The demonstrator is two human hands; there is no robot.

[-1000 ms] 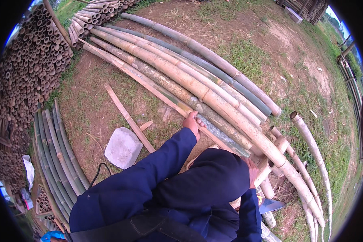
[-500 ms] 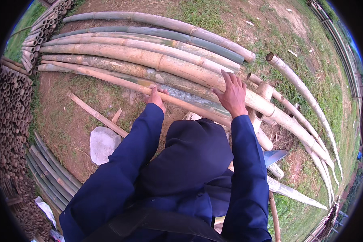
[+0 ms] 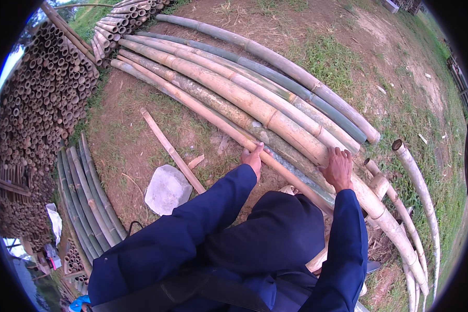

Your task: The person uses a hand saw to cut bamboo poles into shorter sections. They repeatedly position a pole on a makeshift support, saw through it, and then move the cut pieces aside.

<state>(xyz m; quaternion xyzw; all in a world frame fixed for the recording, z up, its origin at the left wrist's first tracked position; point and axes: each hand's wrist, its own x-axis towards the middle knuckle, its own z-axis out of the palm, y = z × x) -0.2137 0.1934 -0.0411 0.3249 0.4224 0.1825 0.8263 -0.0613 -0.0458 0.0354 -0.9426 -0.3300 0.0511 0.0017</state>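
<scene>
A thin tan bamboo pole [image 3: 296,183] runs diagonally in front of me, nearest in a row of long poles. My left hand [image 3: 254,158] is closed around it, with the thumb on top. Beyond it lies a mottled bamboo pole [image 3: 234,112], then a thick tan bamboo pole [image 3: 244,102]. My right hand [image 3: 339,169] has its fingers curled over the thick pole, farther right. Part of that pole's surface is hidden under the hand. The thin pole's right end disappears behind my right forearm.
More poles, including a green bamboo pole [image 3: 343,126], lie beyond. A pale block [image 3: 168,190] and a bamboo slat [image 3: 171,151] rest on the ground to the left. Stacked cut bamboo [image 3: 47,88] and green poles [image 3: 83,200] stand farther left. A separate pole [image 3: 418,192] lies at right.
The view has swung left, so the poles appear farther right and steeper. My right hand's spread fingers have curled down onto the thick pole. My left hand still holds the thin pole.
</scene>
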